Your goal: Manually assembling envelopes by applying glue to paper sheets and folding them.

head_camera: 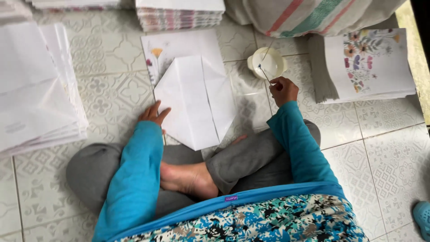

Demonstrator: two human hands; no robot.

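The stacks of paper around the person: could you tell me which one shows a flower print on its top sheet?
The stack at the right, beside the right hand; the left stack is plain white on top.

One head-worn camera looks steeply down from above the seated person, close over the crossed legs, both hands and the tiled floor (394, 152) ahead.

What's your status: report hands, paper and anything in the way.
Left hand flat at edge of folded white paper. Right hand pinching thin stick over small white cup. Nothing between hands and paper.
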